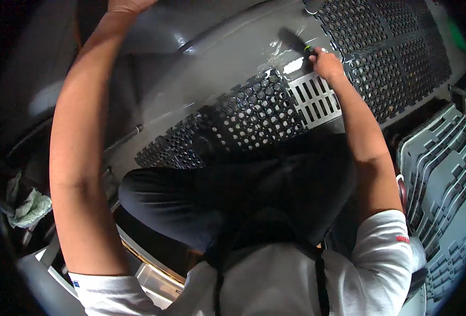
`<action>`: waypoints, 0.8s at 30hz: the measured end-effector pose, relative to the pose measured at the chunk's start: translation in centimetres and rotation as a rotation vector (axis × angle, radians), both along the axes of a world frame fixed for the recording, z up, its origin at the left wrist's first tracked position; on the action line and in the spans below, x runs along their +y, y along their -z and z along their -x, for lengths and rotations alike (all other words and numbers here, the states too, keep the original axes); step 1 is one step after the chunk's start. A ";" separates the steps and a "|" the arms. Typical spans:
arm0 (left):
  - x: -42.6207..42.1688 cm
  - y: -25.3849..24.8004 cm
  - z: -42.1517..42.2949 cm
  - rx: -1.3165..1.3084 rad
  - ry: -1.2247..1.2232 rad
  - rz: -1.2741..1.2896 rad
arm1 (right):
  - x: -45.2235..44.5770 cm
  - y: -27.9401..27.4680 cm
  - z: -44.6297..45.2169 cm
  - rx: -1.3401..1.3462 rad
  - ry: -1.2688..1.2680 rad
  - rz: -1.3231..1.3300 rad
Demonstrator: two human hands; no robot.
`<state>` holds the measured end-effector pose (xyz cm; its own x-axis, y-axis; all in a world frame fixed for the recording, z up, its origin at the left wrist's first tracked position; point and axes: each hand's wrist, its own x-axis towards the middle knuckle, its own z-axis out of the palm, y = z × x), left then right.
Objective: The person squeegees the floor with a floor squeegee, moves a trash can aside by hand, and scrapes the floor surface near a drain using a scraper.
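One brush, gripped over a wet floor

A single brush (297, 42) is just beyond the grate, its head blurred over the wet floor (238, 60). Its long axis runs slantwise, head pointing forward and left, handle back toward the person. The right hand (328, 64) has its fingers closed around that handle. One grate (314, 99) is set between two stretches of black mat, left (248, 113) and right (396, 52). The left hand (130, 5) is cut off by the top edge; its fingers' state cannot be told. One tray (156, 284), lower left: contents unclear.
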<state>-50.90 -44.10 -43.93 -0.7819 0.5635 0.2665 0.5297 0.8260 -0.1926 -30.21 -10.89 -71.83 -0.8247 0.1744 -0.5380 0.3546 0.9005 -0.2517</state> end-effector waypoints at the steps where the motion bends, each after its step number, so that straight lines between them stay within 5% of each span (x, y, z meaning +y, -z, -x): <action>1: 0.0 0.1 -0.1 -0.001 0.009 -0.004 | 0.9 0.1 -0.1 -0.025 -0.095 -0.007; 4: -0.2 0.0 0.3 0.019 0.051 0.001 | 4.2 -0.1 0.0 -0.102 -0.297 -0.035; 7: -0.3 0.2 0.4 0.042 0.073 0.007 | 5.7 -2.5 0.5 -0.016 -0.049 -0.072; 10: -0.2 -0.2 0.4 0.047 0.073 0.030 | 5.8 -2.2 0.3 -0.118 -0.362 -0.138; 19: -0.3 0.2 0.2 0.026 0.039 0.027 | 3.3 -5.9 3.5 0.060 -0.135 -0.115; 22: 0.1 -0.4 0.4 0.046 0.025 0.066 | 3.0 -5.6 3.9 -0.085 -0.436 -0.217; 24: -0.3 0.2 0.4 0.062 0.056 0.043 | 3.1 -5.6 4.8 -0.073 -0.393 -0.236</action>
